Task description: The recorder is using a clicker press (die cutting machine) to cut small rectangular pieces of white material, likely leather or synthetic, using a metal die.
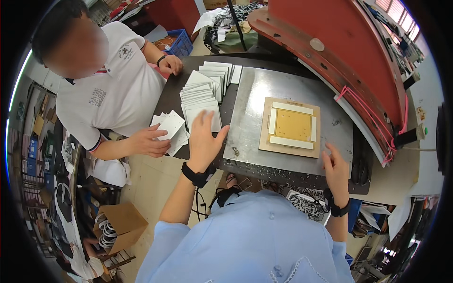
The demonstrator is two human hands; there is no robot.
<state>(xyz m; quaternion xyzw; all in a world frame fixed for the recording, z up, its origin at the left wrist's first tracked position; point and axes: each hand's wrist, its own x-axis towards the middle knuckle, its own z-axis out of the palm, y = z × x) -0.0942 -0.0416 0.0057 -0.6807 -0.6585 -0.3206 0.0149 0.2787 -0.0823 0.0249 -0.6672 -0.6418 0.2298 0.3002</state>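
My left hand (pixel 205 144) is open, thumb spread away, with its fingertips over the nearest sheet of a fanned row of white sheets (pixel 202 97). Whether they press on the sheet cannot be told. At the right edge of a flat metal plate (pixel 247 113) is my right hand (pixel 336 170), open and holding nothing, its fingers half bent. Just left of it, a square wooden board (pixel 306 152) lies on the plate. On this board sits a yellow panel (pixel 290 126), framed by pale strips (pixel 289 143) along its sides.
A co-worker stands at the left; their hand (pixel 150 141) touches a small white sheet with holes (pixel 171 125) above a loose pile. Their other hand (pixel 171 65) rests on the dark table (pixel 229 99). A big red machine part (pixel 330 42) rises behind the plate. A cardboard box (pixel 125 224) stands on the floor.
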